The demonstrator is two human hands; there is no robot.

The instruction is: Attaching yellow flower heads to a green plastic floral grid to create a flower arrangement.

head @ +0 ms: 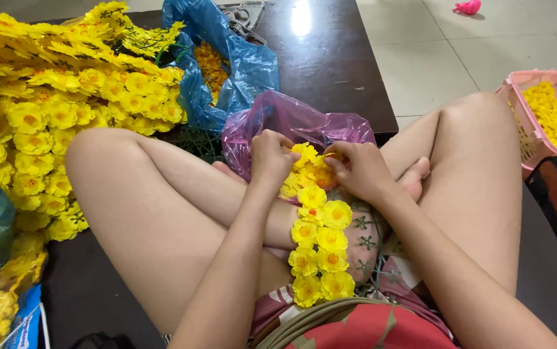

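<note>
L hand (270, 157) and R hand (360, 169) both pinched shut on yellow flowers (307, 155) at top of a flower strip (320, 249) that runs down the lap, fingers curled tight, w/ the mouth of a purple plastic bag (294, 119) right behind them. Person sits cross-legged on a dark table (330, 58); big pile of finished yellow flower strips (45, 97) to the left, blue bag (239, 64) of orange centres behind, pink basket (543, 110) of yellow blooms on the right.

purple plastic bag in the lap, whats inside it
The purple plastic bag holds loose yellow flowers at its mouth, where the left hand and right hand meet. Deeper contents are hidden by the bag's folds and both hands.
</note>
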